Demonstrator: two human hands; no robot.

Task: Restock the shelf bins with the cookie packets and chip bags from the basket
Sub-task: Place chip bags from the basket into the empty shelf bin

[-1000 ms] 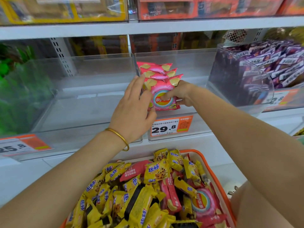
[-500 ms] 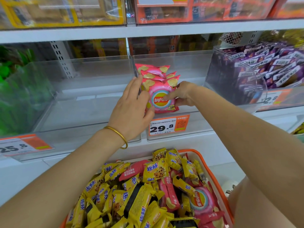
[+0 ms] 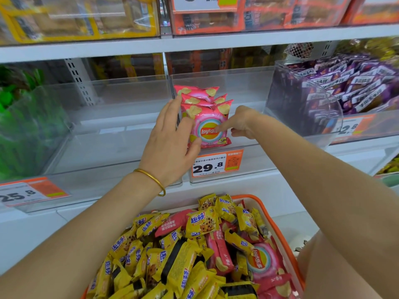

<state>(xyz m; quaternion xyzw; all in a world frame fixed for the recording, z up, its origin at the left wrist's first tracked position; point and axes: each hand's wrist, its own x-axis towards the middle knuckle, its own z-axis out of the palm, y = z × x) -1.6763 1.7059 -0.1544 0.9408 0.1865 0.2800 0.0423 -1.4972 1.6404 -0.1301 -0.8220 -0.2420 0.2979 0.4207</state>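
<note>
Though half-hidden chip bags (image 3: 208, 126) overlap, left hand (image 3: 170, 147) and right hand (image 3: 241, 124) touch them straight-fingered.

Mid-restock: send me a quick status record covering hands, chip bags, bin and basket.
left hand: fingers straight, against the left side of the chip bags
right hand: index fingertip touching the front bag's logo
chip bags: pink, standing upright in a row at the left end of the middle bin
middle bin: clear, price tag reading 29.8 on its front
basket: orange rim, holds yellow cookie packets and loose pink bags
</note>
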